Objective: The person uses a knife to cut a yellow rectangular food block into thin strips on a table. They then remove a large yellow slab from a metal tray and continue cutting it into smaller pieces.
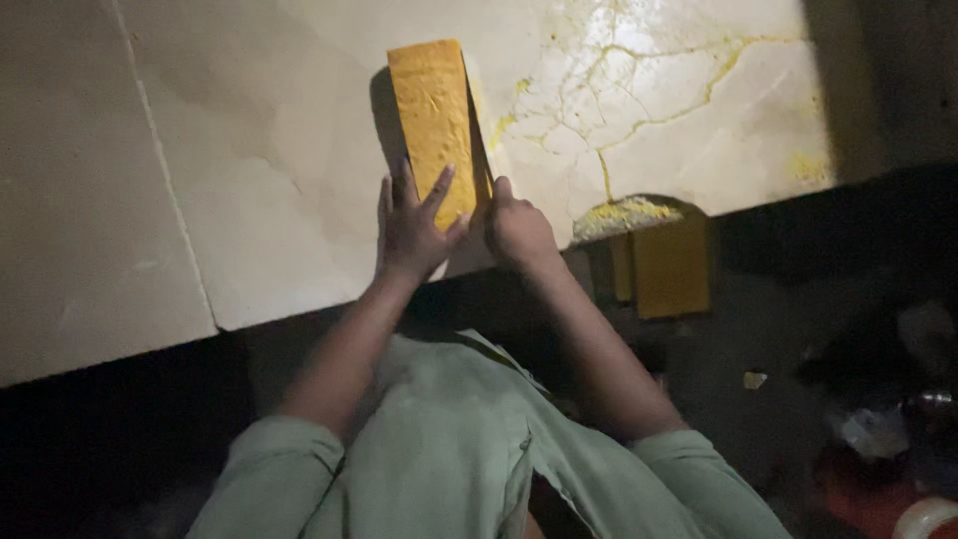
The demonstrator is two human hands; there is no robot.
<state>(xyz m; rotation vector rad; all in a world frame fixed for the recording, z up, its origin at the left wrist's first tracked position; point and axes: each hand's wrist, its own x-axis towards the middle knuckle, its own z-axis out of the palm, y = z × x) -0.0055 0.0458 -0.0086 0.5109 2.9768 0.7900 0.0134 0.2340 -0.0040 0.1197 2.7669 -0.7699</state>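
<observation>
A long yellow-orange block lies on a pale stone slab, its far end pointing away from me. My left hand presses on its near end, fingers spread over the top face. My right hand grips the block's right side at the same end, fingers curled against it. Both forearms reach forward from grey-green sleeves.
Yellow residue and crack-like streaks mark the slab to the right of the block. A notch in the slab's front edge holds yellow crumbs, with a yellow container below it. The slab's seam runs at the left. Dark floor clutter sits at the lower right.
</observation>
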